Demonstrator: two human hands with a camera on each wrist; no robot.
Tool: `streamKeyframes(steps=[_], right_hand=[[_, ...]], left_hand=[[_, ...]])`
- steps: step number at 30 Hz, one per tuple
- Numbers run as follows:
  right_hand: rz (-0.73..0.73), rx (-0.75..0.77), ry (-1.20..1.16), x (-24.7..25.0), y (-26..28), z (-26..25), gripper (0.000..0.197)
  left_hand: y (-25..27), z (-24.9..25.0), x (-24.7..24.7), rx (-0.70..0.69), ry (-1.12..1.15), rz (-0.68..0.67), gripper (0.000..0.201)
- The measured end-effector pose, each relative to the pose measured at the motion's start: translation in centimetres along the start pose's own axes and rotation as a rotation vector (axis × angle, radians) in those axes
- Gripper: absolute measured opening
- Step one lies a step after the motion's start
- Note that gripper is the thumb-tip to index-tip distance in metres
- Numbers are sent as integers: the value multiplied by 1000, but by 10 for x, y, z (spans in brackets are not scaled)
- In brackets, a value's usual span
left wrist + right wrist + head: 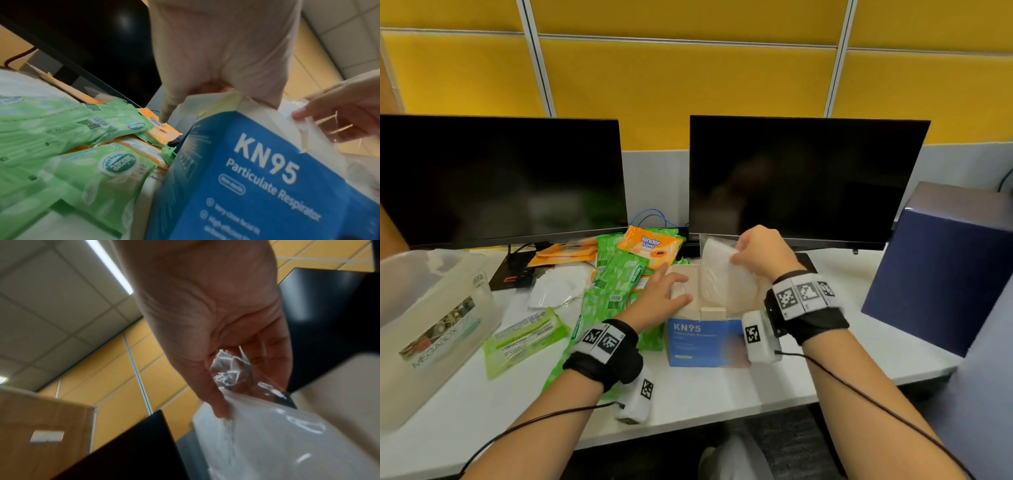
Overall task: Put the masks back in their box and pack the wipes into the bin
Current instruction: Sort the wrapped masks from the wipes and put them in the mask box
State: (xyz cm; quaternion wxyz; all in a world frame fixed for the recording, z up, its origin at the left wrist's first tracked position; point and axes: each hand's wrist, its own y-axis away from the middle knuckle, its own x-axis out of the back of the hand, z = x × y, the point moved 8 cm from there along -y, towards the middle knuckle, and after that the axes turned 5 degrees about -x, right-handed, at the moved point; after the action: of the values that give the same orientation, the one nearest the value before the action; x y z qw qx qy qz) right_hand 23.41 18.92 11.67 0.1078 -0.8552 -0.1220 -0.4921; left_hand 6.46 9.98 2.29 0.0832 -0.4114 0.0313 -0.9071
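The blue KN95 mask box (702,342) stands open at the middle of the desk. My left hand (664,294) grips its left flap (681,284), thumb under and fingers over; the left wrist view shows that hand (216,48) above the box (257,178). My right hand (760,253) pinches a white mask in a clear wrapper (719,270), its lower half down inside the box. The right wrist view shows the thumb and fingers (216,402) on the mask (277,443). Another wrapped mask (554,286) lies left of the wipes. Green wipe packs (619,274) and an orange pack (650,245) are piled left of the box.
A clear plastic bin (431,325) stands at the desk's left edge. One green pack (524,339) lies beside it. Two dark monitors (801,178) block the back. A tall blue-grey box (945,274) stands at the right. The white desk front (722,394) is bare.
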Motion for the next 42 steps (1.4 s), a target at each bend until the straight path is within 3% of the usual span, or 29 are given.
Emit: streamKeyframes(steps=[6, 11, 13, 15, 18, 20, 23, 27, 29, 33, 37, 40, 42], right_hand=[[-69, -57, 235, -39, 6, 1, 25], [-384, -44, 310, -76, 18, -13, 37], [-510, -30, 224, -95, 24, -23, 41], [-595, -83, -14, -109, 28, -31, 47], [-608, -176, -255, -114, 28, -34, 62], [-609, -166, -235, -116, 26, -34, 73], [-578, -96, -90, -122, 19, -36, 77], [-544, -66, -118, -127, 12, -43, 56], [-552, -57, -145, -129, 10, -48, 49], [-535, -37, -177, -133, 2, -56, 46], [-501, -35, -206, -142, -5, -54, 57], [-491, -46, -219, -149, -11, -50, 70], [-494, -48, -215, -152, -13, -48, 75]], left_hand=[[-1, -14, -1, 71, 181, 23, 30], [1, -11, -2, 75, 285, 47, 38], [3, -10, -6, 73, 407, 56, 45], [4, -14, -9, 95, 494, 74, 50], [7, -27, -8, 168, 587, 111, 51], [9, -35, -5, 238, 667, 127, 47], [4, -47, 18, 280, 529, 225, 39], [1, -78, 64, 283, 86, 436, 33], [5, -106, 84, 386, -72, 499, 30], [11, -183, 116, 693, -236, 418, 62], [23, -239, 136, 898, -175, 399, 94], [22, -268, 144, 914, -110, 401, 108], [18, -275, 144, 870, -16, 416, 103]])
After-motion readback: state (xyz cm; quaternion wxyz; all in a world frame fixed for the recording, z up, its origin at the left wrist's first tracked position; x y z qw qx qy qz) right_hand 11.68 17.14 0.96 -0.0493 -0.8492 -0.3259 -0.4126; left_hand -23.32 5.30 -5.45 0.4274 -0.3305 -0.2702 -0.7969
